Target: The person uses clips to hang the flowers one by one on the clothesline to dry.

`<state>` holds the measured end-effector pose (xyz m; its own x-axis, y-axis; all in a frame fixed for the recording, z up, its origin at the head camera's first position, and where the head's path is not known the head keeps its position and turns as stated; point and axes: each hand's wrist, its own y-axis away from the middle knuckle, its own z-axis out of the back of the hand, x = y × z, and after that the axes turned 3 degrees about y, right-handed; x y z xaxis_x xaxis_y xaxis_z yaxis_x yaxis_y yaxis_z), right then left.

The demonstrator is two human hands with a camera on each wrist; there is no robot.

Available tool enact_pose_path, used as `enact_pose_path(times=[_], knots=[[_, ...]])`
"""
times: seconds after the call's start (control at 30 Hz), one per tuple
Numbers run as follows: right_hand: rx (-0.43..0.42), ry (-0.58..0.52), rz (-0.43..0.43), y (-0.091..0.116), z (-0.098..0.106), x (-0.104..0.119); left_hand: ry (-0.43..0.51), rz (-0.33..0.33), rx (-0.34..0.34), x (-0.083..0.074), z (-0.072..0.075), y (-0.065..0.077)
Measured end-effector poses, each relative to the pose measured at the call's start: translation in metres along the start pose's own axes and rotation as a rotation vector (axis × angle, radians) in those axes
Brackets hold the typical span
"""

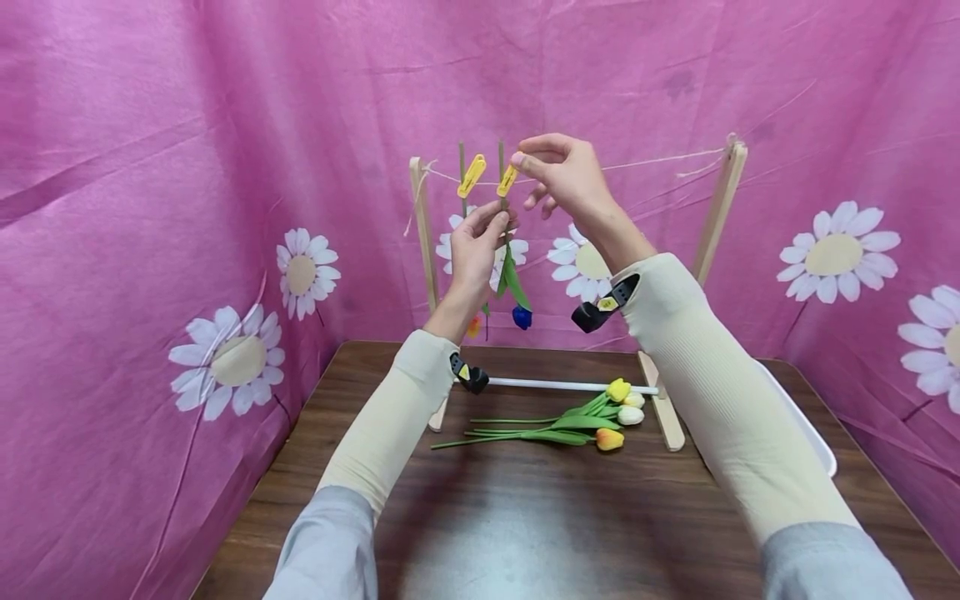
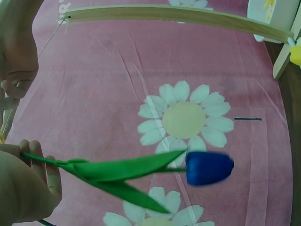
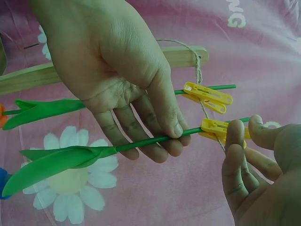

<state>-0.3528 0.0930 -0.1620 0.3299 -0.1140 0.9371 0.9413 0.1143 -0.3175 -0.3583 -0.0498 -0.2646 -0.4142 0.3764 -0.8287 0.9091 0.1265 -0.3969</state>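
Note:
A blue artificial tulip [image 2: 209, 168] hangs head down, its green stem pinched between the thumb and fingers of my left hand [image 1: 477, 242]. Just above, my right hand [image 1: 566, 179] pinches the yellow clothespin [image 3: 217, 128] that sits on the string and on this stem. To the left, a second yellow clothespin [image 1: 472, 176] holds another stem on the string; that orange tulip [image 1: 474, 326] also hangs head down, mostly behind my left hand and wrist. The string [image 1: 652, 162] runs between two wooden posts.
Several loose tulips [image 1: 610, 439], yellow, white and orange, lie on the brown table [image 1: 525, 517]. Wooden posts stand left [image 1: 423, 233] and right [image 1: 720, 212], with a white rod [image 1: 555, 384] low between them. A white tray [image 1: 806, 421] shows behind my right forearm.

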Motion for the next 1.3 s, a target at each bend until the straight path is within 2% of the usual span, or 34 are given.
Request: enact_pose_path(times=[0.1, 0.3, 0.43, 0.57, 0.67, 0.8, 1.03, 1.13, 1.3], knots=[[-0.007, -0.003, 0.008, 0.004, 0.005, 0.000, -0.016, 0.002, 0.021, 0.001, 0.000, 0.000], [-0.051, 0.004, 0.074, 0.019, 0.017, -0.004, -0.028, -0.019, 0.061, 0.000, 0.004, 0.004], [-0.068, 0.020, 0.111, 0.031, 0.028, -0.009, -0.121, -0.078, 0.082, -0.005, 0.010, 0.011], [-0.069, 0.096, 0.135, 0.044, 0.040, -0.017, -0.206, -0.121, 0.109, -0.010, 0.020, 0.021], [-0.071, 0.160, 0.154, 0.056, 0.051, -0.024, -0.269, -0.150, 0.124, -0.012, 0.028, 0.029], [-0.073, 0.183, 0.159, 0.073, 0.068, -0.034, -0.339, -0.185, 0.131, -0.009, 0.041, 0.040], [-0.075, 0.148, 0.113, 0.104, 0.103, -0.053, -0.404, -0.112, 0.129, 0.004, 0.066, 0.062], [-0.077, 0.151, 0.084, 0.115, 0.120, -0.065, -0.441, -0.087, 0.169, 0.012, 0.078, 0.070], [-0.094, 0.229, 0.047, 0.132, 0.148, -0.084, -0.517, -0.055, 0.266, 0.027, 0.097, 0.086]])
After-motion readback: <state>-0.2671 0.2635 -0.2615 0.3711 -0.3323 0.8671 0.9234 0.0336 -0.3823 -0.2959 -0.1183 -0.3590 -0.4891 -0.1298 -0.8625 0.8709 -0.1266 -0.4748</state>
